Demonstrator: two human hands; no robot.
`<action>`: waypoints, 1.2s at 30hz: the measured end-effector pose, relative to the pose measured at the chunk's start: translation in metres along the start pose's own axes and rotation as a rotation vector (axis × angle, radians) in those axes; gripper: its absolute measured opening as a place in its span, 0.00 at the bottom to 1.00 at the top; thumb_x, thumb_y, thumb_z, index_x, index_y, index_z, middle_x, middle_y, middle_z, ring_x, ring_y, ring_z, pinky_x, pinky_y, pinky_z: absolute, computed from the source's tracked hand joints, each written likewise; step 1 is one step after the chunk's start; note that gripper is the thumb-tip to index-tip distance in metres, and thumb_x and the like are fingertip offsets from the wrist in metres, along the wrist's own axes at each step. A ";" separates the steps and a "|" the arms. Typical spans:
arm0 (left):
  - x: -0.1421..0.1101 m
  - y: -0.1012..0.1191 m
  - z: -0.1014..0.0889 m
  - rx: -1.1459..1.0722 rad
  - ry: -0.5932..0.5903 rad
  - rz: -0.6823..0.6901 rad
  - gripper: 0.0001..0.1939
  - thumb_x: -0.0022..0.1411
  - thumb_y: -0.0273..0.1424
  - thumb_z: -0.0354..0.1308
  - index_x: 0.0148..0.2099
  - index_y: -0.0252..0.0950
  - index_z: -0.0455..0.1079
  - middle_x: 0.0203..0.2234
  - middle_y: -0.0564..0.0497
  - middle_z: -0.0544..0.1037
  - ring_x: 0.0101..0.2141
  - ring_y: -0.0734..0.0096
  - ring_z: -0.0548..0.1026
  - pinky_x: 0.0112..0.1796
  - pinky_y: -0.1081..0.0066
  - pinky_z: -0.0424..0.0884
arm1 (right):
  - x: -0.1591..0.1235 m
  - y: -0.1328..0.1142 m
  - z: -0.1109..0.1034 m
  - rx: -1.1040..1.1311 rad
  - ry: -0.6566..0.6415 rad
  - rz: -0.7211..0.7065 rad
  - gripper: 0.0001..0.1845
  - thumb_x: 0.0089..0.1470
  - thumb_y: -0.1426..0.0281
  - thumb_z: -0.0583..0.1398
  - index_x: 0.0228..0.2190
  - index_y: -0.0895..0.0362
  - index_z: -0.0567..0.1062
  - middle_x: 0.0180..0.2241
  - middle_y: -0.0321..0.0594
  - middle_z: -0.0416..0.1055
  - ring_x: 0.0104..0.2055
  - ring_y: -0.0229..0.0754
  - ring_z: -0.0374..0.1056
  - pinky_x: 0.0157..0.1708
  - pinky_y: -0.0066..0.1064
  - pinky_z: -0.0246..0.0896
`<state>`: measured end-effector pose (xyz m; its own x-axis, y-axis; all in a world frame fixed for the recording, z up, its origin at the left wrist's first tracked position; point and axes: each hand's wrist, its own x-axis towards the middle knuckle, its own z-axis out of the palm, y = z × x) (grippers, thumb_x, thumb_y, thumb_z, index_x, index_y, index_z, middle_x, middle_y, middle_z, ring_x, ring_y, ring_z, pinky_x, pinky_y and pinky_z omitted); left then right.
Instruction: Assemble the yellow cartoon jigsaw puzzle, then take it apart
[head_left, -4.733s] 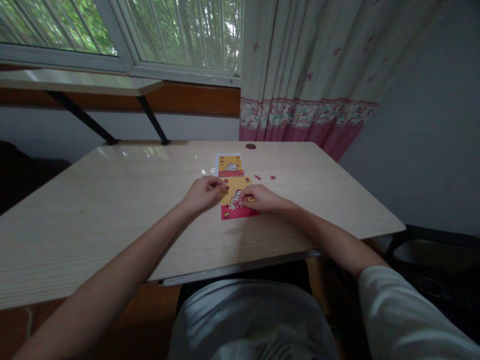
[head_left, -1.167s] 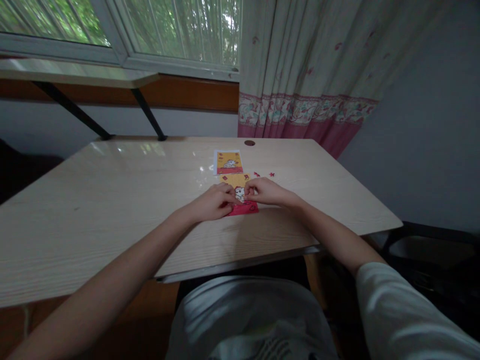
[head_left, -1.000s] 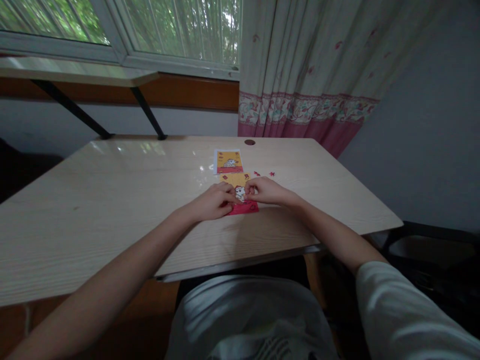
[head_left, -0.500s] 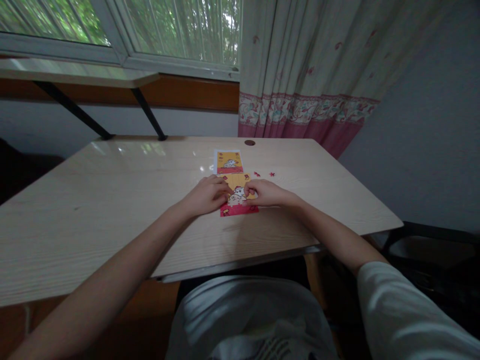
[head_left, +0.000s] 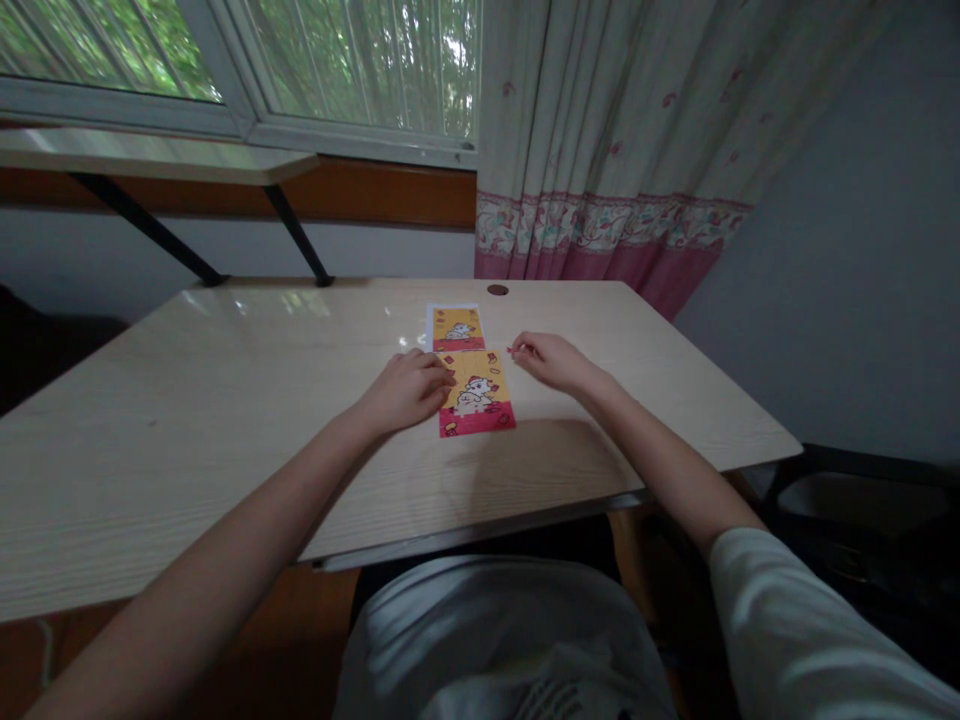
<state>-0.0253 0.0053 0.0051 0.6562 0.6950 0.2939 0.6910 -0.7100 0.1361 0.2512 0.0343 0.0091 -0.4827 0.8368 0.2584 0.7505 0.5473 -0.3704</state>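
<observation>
A small yellow and red jigsaw puzzle [head_left: 477, 404] with a white cartoon animal lies flat on the pale wooden table [head_left: 225, 400]. My left hand [head_left: 405, 385] rests with curled fingers against the puzzle's left edge. My right hand [head_left: 546, 358] is to the puzzle's upper right, fingers pinched on a small red puzzle piece [head_left: 511, 351]. Just behind the puzzle lies a reference picture card [head_left: 454, 327] with the same image.
A round cable hole [head_left: 496, 290] sits near the table's far edge. Behind the table hang a pink-bordered curtain [head_left: 600, 150] and a window [head_left: 300, 60] with a shelf on black brackets [head_left: 150, 160]. A grey wall is to the right.
My right hand has left the puzzle's surface and moved right and away to the loose red pieces, pinching one. My left hand shifted slightly to the puzzle's left edge, uncovering the picture.
</observation>
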 end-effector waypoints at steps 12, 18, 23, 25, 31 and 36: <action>0.000 -0.003 0.001 0.053 -0.025 -0.017 0.15 0.60 0.33 0.49 0.43 0.36 0.74 0.38 0.44 0.74 0.40 0.58 0.69 0.40 0.61 0.64 | 0.000 0.059 -0.015 -0.231 -0.030 0.193 0.11 0.55 0.66 0.55 0.32 0.59 0.74 0.34 0.47 0.72 0.32 0.41 0.64 0.32 0.30 0.53; 0.000 -0.003 0.001 0.037 -0.024 -0.018 0.15 0.60 0.33 0.49 0.42 0.36 0.74 0.38 0.44 0.74 0.40 0.58 0.69 0.40 0.60 0.64 | 0.003 0.061 -0.009 -0.099 -0.099 0.154 0.10 0.51 0.66 0.60 0.32 0.61 0.73 0.29 0.42 0.70 0.29 0.37 0.61 0.29 0.27 0.52; 0.000 -0.003 0.001 0.050 -0.025 -0.005 0.15 0.60 0.32 0.48 0.42 0.36 0.74 0.38 0.45 0.75 0.40 0.58 0.70 0.40 0.59 0.65 | 0.003 0.059 -0.008 0.030 -0.100 0.209 0.09 0.49 0.68 0.60 0.31 0.62 0.72 0.28 0.41 0.69 0.27 0.35 0.59 0.27 0.25 0.51; -0.001 -0.003 0.001 0.047 -0.018 -0.007 0.15 0.59 0.32 0.48 0.42 0.36 0.74 0.38 0.45 0.75 0.40 0.58 0.70 0.40 0.59 0.65 | 0.002 0.058 -0.008 0.060 -0.059 0.197 0.08 0.47 0.69 0.61 0.30 0.61 0.71 0.28 0.40 0.68 0.27 0.35 0.59 0.27 0.25 0.51; 0.000 -0.002 0.003 -0.002 0.016 -0.004 0.14 0.59 0.31 0.50 0.41 0.36 0.75 0.38 0.45 0.75 0.40 0.58 0.70 0.41 0.59 0.66 | 0.004 0.047 -0.001 0.246 0.014 0.123 0.07 0.46 0.69 0.61 0.27 0.59 0.70 0.25 0.36 0.68 0.26 0.34 0.60 0.28 0.26 0.54; 0.002 0.001 0.006 -0.102 0.046 0.013 0.12 0.57 0.30 0.52 0.40 0.36 0.75 0.37 0.45 0.75 0.39 0.60 0.71 0.42 0.59 0.67 | 0.006 0.013 0.018 0.606 0.000 0.049 0.09 0.48 0.68 0.60 0.33 0.60 0.71 0.28 0.38 0.72 0.28 0.34 0.65 0.30 0.26 0.58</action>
<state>-0.0215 0.0067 0.0003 0.6485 0.6815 0.3392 0.6465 -0.7283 0.2272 0.2500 0.0472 -0.0100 -0.4539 0.8612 0.2286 0.3811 0.4195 -0.8239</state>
